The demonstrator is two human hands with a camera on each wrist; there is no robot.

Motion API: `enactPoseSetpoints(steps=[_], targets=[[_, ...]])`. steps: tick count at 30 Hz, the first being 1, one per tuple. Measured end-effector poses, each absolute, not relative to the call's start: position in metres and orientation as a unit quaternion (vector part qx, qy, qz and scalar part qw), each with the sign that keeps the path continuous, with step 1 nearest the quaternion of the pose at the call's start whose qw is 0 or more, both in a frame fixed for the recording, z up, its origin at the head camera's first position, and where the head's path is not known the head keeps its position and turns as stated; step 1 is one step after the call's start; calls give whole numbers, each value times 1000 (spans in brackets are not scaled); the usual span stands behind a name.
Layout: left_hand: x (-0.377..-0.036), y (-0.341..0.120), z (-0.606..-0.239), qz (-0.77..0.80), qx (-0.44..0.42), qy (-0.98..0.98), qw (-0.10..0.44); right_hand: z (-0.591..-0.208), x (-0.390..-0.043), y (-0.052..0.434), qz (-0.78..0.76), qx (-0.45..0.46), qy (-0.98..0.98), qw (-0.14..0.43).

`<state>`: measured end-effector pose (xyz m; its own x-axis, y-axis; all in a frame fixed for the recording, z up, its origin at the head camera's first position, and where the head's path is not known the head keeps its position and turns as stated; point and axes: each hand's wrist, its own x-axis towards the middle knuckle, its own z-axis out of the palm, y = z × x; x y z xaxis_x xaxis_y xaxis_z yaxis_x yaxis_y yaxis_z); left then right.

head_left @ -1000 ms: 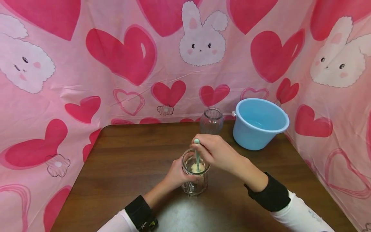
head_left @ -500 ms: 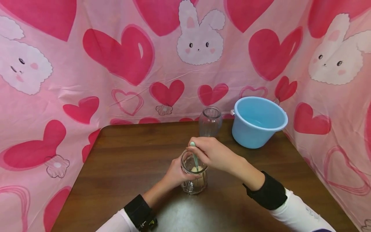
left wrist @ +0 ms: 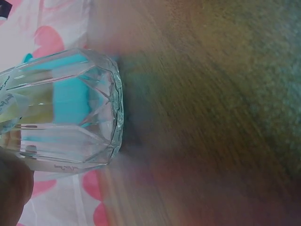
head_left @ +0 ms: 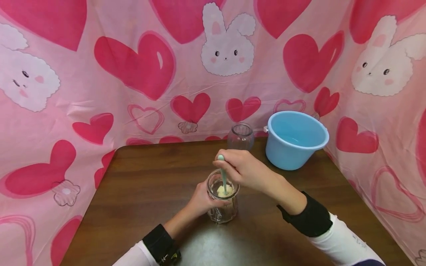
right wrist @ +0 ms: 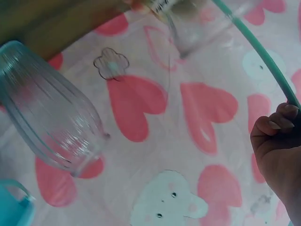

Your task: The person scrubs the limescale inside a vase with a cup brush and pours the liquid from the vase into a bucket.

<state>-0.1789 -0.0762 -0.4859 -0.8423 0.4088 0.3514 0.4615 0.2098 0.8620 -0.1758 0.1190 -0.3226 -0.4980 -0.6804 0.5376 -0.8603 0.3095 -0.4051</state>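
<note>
My left hand (head_left: 203,199) grips a clear glass jar (head_left: 222,215) round its side, thumb across the front. In the left wrist view the faceted base of the jar (left wrist: 94,113) shows, with a printed label on its side. My right hand (head_left: 246,170) holds the pale green handle (head_left: 223,177) of a sponge bottle brush from above, fingers curled round it. Its cream sponge head (head_left: 225,191) is inside the jar, just below the rim. The right wrist view shows the curled fingers (right wrist: 277,120) on the green stem (right wrist: 258,47).
A second, ribbed glass jar (head_left: 241,136) stands behind my right hand, near the table's back edge. Beside it on the right is a light blue bucket (head_left: 289,157). The wooden table (head_left: 146,177) is enclosed by a pink cloth (head_left: 193,81) with hearts and rabbits.
My right hand pushed the brush lower into the jar, then drew it up again, so the sponge now sits nearer the rim. The left hand has kept its grip on the jar.
</note>
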Motion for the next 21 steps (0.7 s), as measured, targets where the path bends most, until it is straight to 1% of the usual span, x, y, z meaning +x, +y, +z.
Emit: enactPoseSetpoints(steps=[7, 12, 15, 21], targets=[[-179, -80, -486, -557, -290, -777, 31, -345, -178, 116, 330, 452, -824, 87], [-179, -80, -487, -561, -291, -774, 43, -350, -180, 116, 331, 451, -824, 84], [-179, -78, -488, -560, -291, -775, 43, -344, -180, 118, 345, 456, -813, 109], [-180, -75, -489, -562, -298, -770, 46, -323, -178, 124, 397, 447, -778, 193]])
